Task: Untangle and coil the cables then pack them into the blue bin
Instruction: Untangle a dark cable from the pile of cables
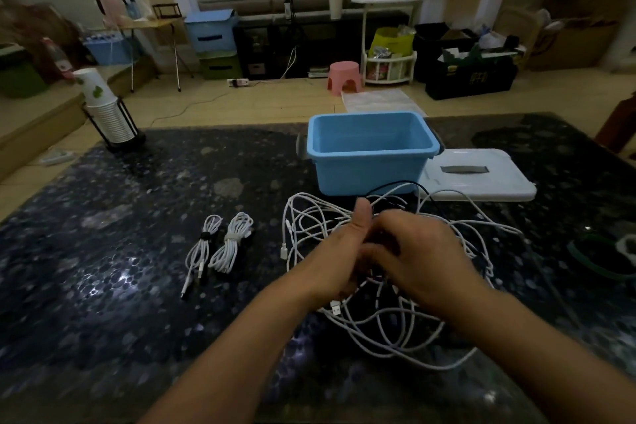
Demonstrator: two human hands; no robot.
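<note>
Two hands, left hand (339,256) and right hand (425,260), grip tangled cables (378,317) (fingers curled); two coiled bundles (220,246) alongside.

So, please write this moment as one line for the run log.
stage: untangling | left hand, right hand: both in tangled white cables | two coiled white cable bundles: on table | blue plastic bin: no cables seen inside
</note>
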